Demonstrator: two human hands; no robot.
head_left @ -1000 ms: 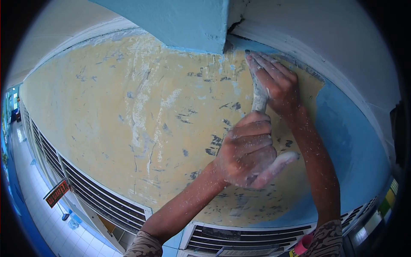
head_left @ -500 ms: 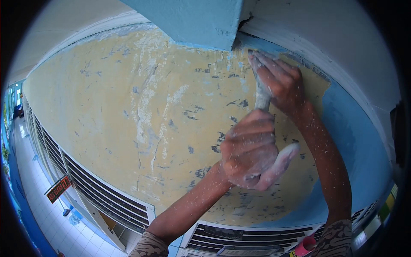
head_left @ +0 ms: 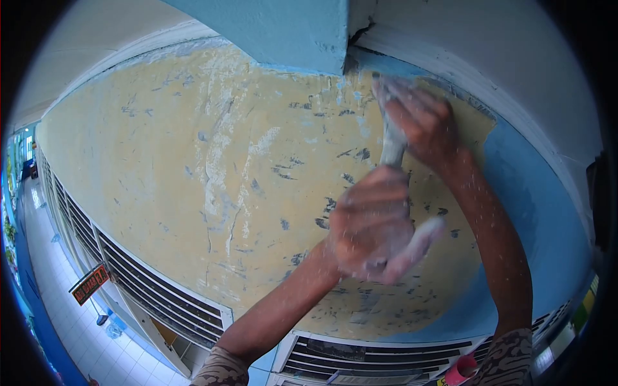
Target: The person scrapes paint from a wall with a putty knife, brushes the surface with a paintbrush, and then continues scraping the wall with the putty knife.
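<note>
My left hand (head_left: 372,225), dusted white, is wrapped round the handle of a scraper (head_left: 393,145), its thumb sticking out to the right. Farther up, my right hand (head_left: 421,119) presses its fingers along the scraper's blade part, near the upper wall. The tool's tip touches or nearly touches the wall (head_left: 161,174), just below the blue beam (head_left: 290,32). Yellowish paint with grey scuffs and white patches covers much of this wall. Both hands are somewhat blurred, and the blade is partly hidden by my fingers.
Blue paint (head_left: 515,186) borders the yellowish area at right. Louvred vents (head_left: 161,283) run below the wall, with a hanging sign (head_left: 90,284) at left. A pink tube-like object (head_left: 461,369) is at the bottom right. Tiled floor (head_left: 77,328) shows far below.
The view has shifted slightly, with the beam a little further left in it. My left hand appears slightly lower and further left; both hands still hold the scraper.
</note>
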